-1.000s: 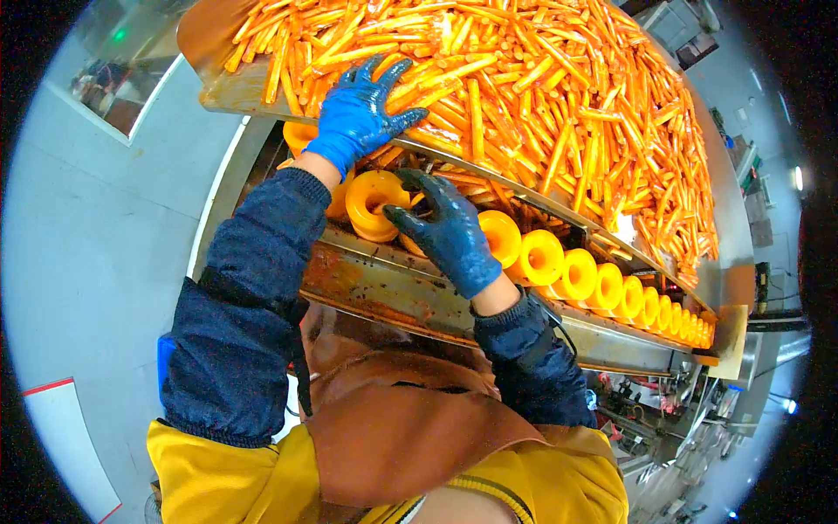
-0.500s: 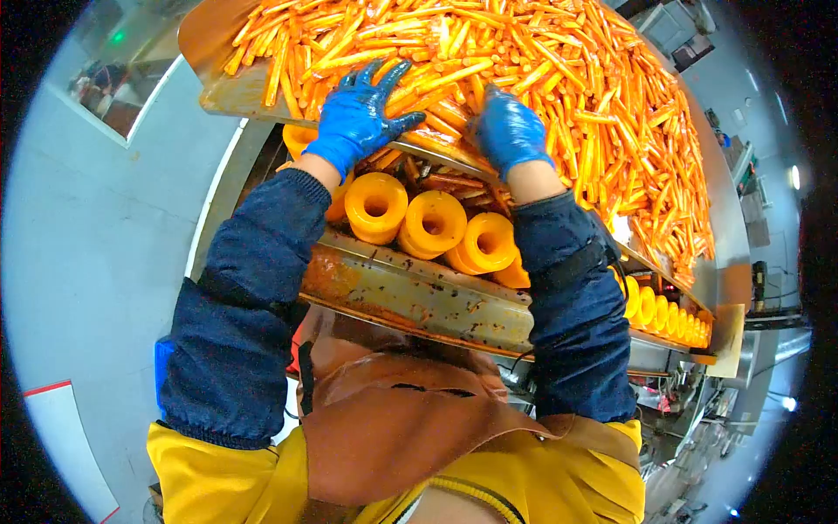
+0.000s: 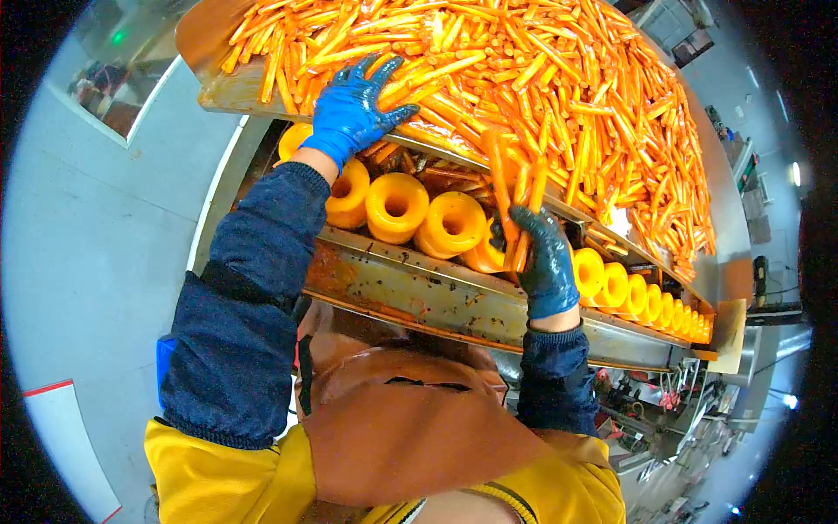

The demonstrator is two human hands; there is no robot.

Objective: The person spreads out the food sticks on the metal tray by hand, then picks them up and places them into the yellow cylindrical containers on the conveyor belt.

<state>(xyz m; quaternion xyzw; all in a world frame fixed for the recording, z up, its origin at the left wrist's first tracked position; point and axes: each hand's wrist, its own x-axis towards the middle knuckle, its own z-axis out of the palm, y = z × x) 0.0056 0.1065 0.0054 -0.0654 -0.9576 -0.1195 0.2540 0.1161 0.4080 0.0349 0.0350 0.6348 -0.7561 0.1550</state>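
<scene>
My left hand [image 3: 356, 109], in a blue glove darkened at the fingers, lies with spread fingers on the near edge of a heap of glossy orange sticks [image 3: 602, 140]. In my right hand [image 3: 550, 262], gloved too and darkly wet, several orange sticks [image 3: 517, 210] stand up from closed fingers. That hand is above a row of yellow-orange spool-shaped rollers [image 3: 452, 224], just below the tray's edge. Its fingertips are partly hidden by the sticks.
A metal tray [image 3: 236, 92] bears the heap. Along my side runs a stained metal rail [image 3: 410, 288]. More rollers [image 3: 646, 301] continue to the right. Darker sticks [image 3: 445, 175] lie behind the rollers. A brown apron [image 3: 419, 437] covers my front.
My right hand has drawn back from the heap toward me, bringing several orange sticks out over the rollers. My left hand has shifted slightly left. The rollers stand in shifted positions.
</scene>
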